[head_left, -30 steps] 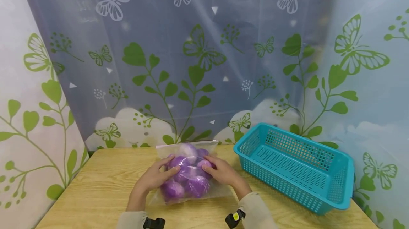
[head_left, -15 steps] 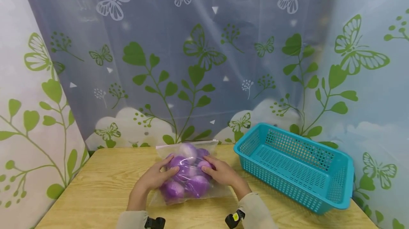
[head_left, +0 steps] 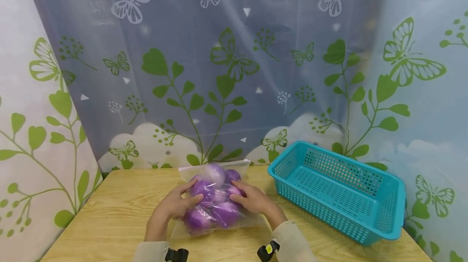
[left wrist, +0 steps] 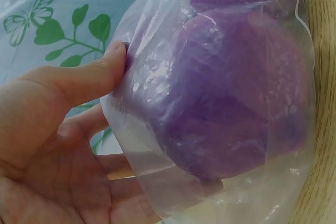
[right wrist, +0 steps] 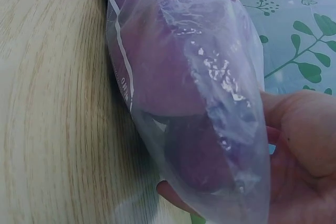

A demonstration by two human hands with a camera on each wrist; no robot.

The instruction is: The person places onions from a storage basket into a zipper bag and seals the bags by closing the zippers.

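Observation:
A clear plastic zip bag [head_left: 219,225] full of purple-and-white round things [head_left: 226,213] lies near the middle of the table in the head view. The white zip strip runs along its far edge. My left hand [head_left: 176,204] grips the bag's left side, thumb on top; the left wrist view shows fingers [left wrist: 136,203] reaching beneath the plastic. On the opposite side my right hand [head_left: 256,199] holds the bag with its thumb over the top. One of its fingertips [right wrist: 170,192] shows under the bag in the right wrist view.
A teal perforated plastic basket [head_left: 329,209] stands on the right of the wooden table [head_left: 120,213], with nothing inside. Behind the table hangs a curtain [head_left: 234,103] printed with leaves and butterflies. A black wrist device [head_left: 177,255] sits at the left cuff.
Both thumbs have shifted slightly outward and toward the person. The round things in the bag have moved a little under the plastic. The basket has stayed put.

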